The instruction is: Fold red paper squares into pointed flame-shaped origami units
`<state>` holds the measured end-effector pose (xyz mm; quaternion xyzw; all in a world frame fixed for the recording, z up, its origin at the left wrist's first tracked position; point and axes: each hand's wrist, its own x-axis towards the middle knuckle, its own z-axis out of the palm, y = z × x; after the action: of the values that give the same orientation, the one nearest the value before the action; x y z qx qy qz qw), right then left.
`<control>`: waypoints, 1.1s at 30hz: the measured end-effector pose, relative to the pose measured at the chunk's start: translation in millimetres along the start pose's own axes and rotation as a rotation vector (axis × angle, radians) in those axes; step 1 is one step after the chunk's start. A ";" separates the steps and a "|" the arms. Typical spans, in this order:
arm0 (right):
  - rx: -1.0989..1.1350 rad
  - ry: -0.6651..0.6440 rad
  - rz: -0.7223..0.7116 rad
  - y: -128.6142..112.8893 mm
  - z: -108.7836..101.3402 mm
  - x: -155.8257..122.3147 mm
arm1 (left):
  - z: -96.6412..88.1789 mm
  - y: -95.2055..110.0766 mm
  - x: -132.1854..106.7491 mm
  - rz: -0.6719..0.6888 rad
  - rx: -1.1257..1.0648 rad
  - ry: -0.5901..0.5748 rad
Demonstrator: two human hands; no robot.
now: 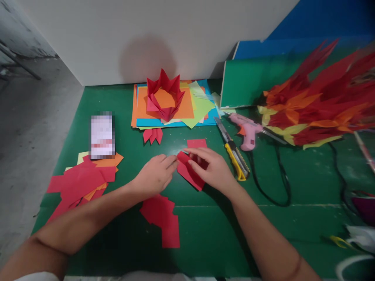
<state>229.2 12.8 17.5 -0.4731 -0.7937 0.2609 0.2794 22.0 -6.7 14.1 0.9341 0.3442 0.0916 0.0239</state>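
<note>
A small piece of red paper [190, 171], with a folded upper corner, lies between my hands in the middle of the table. My left hand [156, 173] has its fingers pressed together at the paper's left corner. Across from it, my right hand [212, 168] pinches the upper edge, thumb on the near face and fingers curled behind. Just beyond lies a red paper square [197, 143]. Several red paper pieces [164, 214] lie nearer to me. A small folded red paper piece [152, 136] with points sits farther back.
A red pointed paper ring [165, 111] rests on stacked coloured paper [140, 105]. To the right are a yellow cutter knife [233, 152], a pink glue gun [248, 130] and red-orange paper flowers [316, 101]. At left, a phone [102, 136] lies by red paper scraps [83, 177].
</note>
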 end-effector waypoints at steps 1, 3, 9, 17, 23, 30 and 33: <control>-0.013 -0.010 -0.010 0.2 1.0 0.3 | -0.4 -0.2 -0.6 0.005 -0.003 0.002; -0.030 -0.033 -0.019 0.7 2.4 0.8 | -0.7 -0.3 -1.8 0.021 -0.014 0.004; -0.027 -0.064 -0.013 1.7 3.3 2.0 | -1.5 0.4 -1.4 0.024 -0.038 -0.026; -0.049 0.019 -0.084 3.1 6.0 3.1 | -2.8 -0.1 -1.9 0.059 -0.051 -0.014; -0.260 0.053 -0.231 8.4 8.6 4.4 | -1.1 0.1 -3.3 0.043 -0.058 -0.001; -0.331 0.005 -0.287 11.7 11.0 2.1 | -2.2 -1.5 -1.9 -0.004 -0.115 0.063; -0.365 -0.007 -0.328 13.2 10.4 1.8 | -1.4 -2.0 -2.3 -0.013 -0.128 0.086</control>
<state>229.4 18.3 1.6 -0.3798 -0.8948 0.0658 0.2251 18.7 -6.7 14.8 0.9236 0.3444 0.1533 0.0693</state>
